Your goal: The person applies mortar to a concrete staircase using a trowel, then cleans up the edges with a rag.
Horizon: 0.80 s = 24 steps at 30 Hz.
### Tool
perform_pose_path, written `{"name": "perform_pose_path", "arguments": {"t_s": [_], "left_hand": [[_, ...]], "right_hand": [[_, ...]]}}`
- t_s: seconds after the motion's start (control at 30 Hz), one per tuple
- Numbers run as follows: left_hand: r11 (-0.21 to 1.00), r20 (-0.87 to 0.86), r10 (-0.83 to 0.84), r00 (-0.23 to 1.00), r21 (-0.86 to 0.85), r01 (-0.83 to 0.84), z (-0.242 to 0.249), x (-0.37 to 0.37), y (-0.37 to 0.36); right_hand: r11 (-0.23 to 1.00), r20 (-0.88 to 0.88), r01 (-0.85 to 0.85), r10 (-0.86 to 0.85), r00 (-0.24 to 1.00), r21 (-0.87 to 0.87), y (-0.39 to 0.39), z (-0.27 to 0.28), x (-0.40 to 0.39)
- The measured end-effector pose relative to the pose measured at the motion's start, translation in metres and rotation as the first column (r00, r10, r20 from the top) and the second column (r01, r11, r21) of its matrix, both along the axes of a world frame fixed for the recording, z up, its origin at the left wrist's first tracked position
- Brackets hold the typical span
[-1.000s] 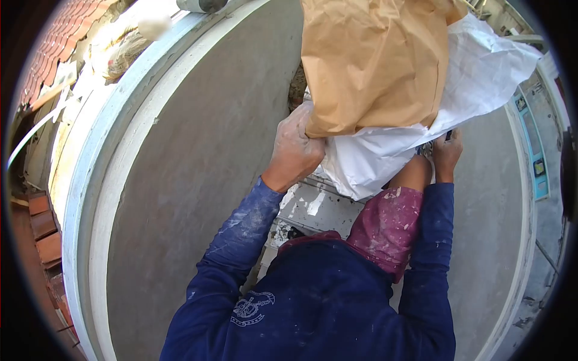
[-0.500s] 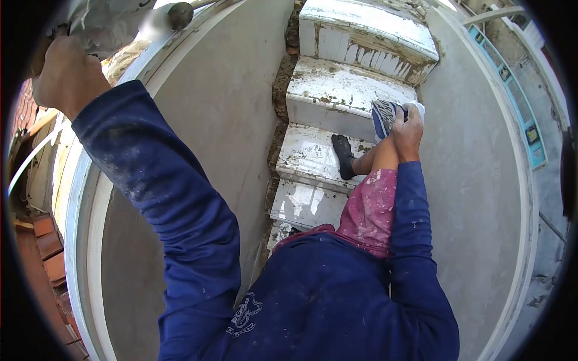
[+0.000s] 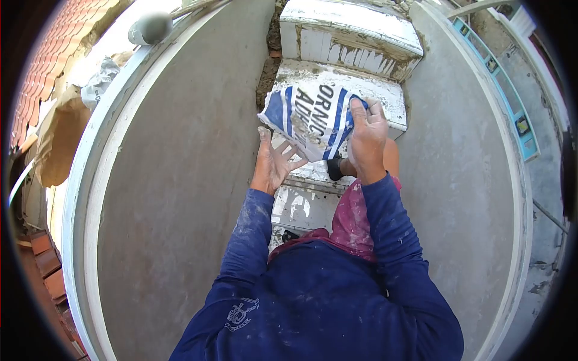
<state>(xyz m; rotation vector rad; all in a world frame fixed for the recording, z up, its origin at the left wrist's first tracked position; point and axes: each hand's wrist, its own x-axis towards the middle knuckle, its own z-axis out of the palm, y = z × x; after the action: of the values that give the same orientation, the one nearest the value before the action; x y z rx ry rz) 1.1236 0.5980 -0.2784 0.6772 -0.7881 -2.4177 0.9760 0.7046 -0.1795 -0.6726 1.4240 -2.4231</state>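
A white printed bag (image 3: 313, 120) with blue stripes and dark lettering spreads out in front of me over the steps. My right hand (image 3: 368, 135) grips its right end, thumb on top. My left hand (image 3: 276, 161) is open, fingers spread, at the bag's lower left edge with the palm facing it. Behind the bag, part of the white tiled stairs (image 3: 337, 72) is hidden. My foot (image 3: 335, 168) in a dark covering rests on a step below the bag.
Grey plastered walls (image 3: 174, 162) flank the stairs. Beyond the left wall lie brown paper (image 3: 63, 138), crumpled clear plastic (image 3: 101, 81) and roof tiles (image 3: 45, 259). A grey rounded object (image 3: 153, 28) sits at the left wall's top. A light-blue spirit level (image 3: 497, 84) lies along the right side.
My left hand has come down from the upper left, leaving the plastic there, to the bag. My right hand has moved left and down, and the bunched bag is now spread open.
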Motion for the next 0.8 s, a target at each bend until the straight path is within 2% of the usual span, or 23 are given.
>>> {"name": "perform_pose_path", "arguments": {"t_s": [0.03,0.07,0.13,0.17,0.2,0.23,0.33,0.37,0.4,0.47,0.5,0.53,0.57,0.6,0.67,0.77,0.8], "left_hand": [[0.996,-0.144,-0.041,0.989,0.07,0.051,-0.013,0.001,-0.004],[0.991,-0.246,-0.104,0.964,0.057,0.121,0.004,-0.001,-0.001],[0.97,-0.175,-0.152,0.973,0.161,0.181,-0.029,-0.001,-0.002],[0.968,-0.044,-0.227,0.973,0.103,0.231,-0.042,-0.001,0.001],[0.982,0.147,-0.19,0.971,0.019,0.189,-0.026,-0.006,0.015],[0.993,0.181,-0.111,0.977,0.054,0.103,-0.033,-0.006,0.023],[0.986,0.218,0.105,0.97,0.101,-0.129,-0.061,0.003,0.017],[0.968,0.22,0.18,0.959,0.132,-0.212,-0.052,0.009,0.012],[0.941,0.222,0.258,0.94,0.164,-0.297,-0.048,0.015,0.006],[0.953,0.144,0.228,0.963,0.17,-0.251,-0.05,0.03,-0.018],[0.967,0.106,0.139,0.985,0.198,-0.158,-0.05,0.038,-0.026],[0.973,0.066,0.045,0.997,0.221,-0.059,-0.05,0.043,-0.029],[0.972,0.087,0.018,0.996,0.23,-0.037,-0.044,0.044,-0.025],[0.972,0.102,-0.019,0.995,0.235,-0.006,-0.041,0.042,-0.021],[0.976,0.139,0.038,0.99,0.207,-0.067,-0.056,0.038,-0.019],[0.979,0.462,0.194,0.866,-0.032,-0.202,-0.05,0.024,-0.008],[0.974,0.479,0.22,0.85,-0.059,-0.218,-0.061,0.022,-0.007]], "right_hand": [[0.986,0.015,-0.061,0.059,0.998,0.157,0.0,-0.018,0.013],[0.943,0.038,-0.124,0.118,0.992,0.308,-0.002,-0.043,0.022],[0.922,-0.053,-0.074,0.101,0.993,0.379,-0.017,-0.121,0.039],[0.856,-0.148,-0.065,0.163,0.975,0.513,-0.011,-0.117,0.046],[0.774,-0.232,-0.036,0.234,0.944,0.632,-0.007,-0.111,0.052],[0.72,-0.141,-0.127,0.3,0.943,0.682,-0.007,-0.127,0.05],[0.725,-0.31,-0.065,0.372,0.875,0.686,-0.007,-0.123,0.052],[0.811,-0.51,0.092,0.27,0.817,0.577,-0.004,-0.123,0.056],[0.805,-0.505,0.085,0.282,0.816,0.588,0.001,-0.116,0.056],[0.743,-0.737,0.417,0.149,0.66,0.524,0.006,-0.117,0.047],[0.815,-0.519,0.132,0.226,0.825,0.564,0.003,-0.119,0.048],[0.845,-0.268,-0.157,0.33,0.905,0.511,0.0,-0.123,0.05],[0.832,-0.013,-0.413,0.449,0.893,0.371,-0.003,-0.123,0.054],[0.803,-0.144,-0.351,0.468,0.872,0.482,-0.003,-0.124,0.063],[0.686,-0.334,-0.233,0.586,0.738,0.689,-0.002,-0.124,0.074],[0.768,-0.577,-0.044,0.515,0.634,0.639,0.003,-0.119,0.088],[0.764,-0.573,-0.056,0.528,0.627,0.643,0.005,-0.116,0.09]]}}
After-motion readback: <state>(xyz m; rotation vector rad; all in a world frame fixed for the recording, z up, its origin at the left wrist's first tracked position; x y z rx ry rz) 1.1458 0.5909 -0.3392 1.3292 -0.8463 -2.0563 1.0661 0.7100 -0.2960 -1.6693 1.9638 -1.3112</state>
